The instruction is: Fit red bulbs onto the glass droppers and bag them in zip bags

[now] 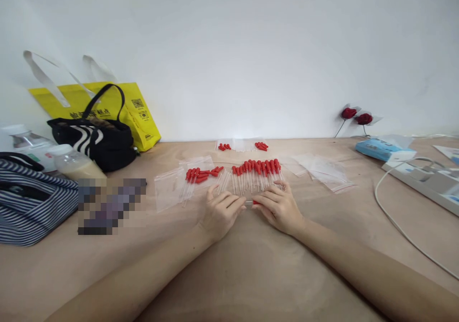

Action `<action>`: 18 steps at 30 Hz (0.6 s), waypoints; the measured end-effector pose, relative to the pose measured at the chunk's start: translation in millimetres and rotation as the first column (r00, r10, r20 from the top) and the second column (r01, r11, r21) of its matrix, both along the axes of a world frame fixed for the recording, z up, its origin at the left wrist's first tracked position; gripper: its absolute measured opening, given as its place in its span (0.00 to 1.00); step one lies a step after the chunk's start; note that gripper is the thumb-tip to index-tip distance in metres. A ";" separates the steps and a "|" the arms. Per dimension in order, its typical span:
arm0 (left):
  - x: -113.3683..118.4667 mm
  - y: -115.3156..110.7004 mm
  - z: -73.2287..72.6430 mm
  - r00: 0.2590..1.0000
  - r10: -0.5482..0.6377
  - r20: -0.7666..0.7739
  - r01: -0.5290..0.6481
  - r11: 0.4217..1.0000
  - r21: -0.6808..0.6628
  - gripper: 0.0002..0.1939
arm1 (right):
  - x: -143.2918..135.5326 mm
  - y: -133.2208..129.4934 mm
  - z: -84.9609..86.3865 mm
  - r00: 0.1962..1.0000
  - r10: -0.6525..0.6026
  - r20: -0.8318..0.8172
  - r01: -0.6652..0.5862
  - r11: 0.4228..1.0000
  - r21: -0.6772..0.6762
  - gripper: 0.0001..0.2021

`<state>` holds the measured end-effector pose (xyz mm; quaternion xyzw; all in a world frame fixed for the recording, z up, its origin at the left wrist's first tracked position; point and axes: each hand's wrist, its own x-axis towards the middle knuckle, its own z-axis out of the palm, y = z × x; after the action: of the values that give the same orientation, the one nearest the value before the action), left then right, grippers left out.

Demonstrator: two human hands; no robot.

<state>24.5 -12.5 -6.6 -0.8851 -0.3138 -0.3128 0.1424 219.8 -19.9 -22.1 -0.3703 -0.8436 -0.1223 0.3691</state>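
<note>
My left hand [221, 212] is closed around a thin clear glass tube [248, 203], which lies level between my two hands. At the tube's right end, my right hand [278, 208] pinches a red rubber bulb, mostly hidden under its fingers. Just beyond the hands lies a row of glass droppers with red bulbs [256, 167], their tubes pointing toward me. Left of that row are loose red bulbs [202, 174] and a few droppers, close to some bare clear tubes [224, 181].
Clear zip bags [168, 188] lie on the left, and more bags [328, 171] on the right. Small red bulb groups [261, 146] sit by the wall. A power strip [423, 181] with a white cable and a tissue pack [382, 148] are at right; bags and bottles [79, 164] at left.
</note>
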 end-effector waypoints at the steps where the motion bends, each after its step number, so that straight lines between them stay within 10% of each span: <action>1: 0.6 0.8 -1.2 1.000 0.010 -0.001 -0.010 1.000 -0.015 0.08 | 0.4 0.5 -0.2 1.000 0.001 -0.002 -0.001 1.000 -0.005 0.07; 18: 6.5 0.3 -5.1 0.992 -0.073 0.099 0.052 0.978 0.203 0.11 | -6.0 0.9 -3.2 0.989 0.116 -0.095 -0.105 0.988 0.112 0.05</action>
<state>31.0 -12.1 -11.7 -0.8579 -0.2601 -0.3935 0.2038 213.7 -19.0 -25.2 -0.3082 -0.8354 -0.1278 0.4369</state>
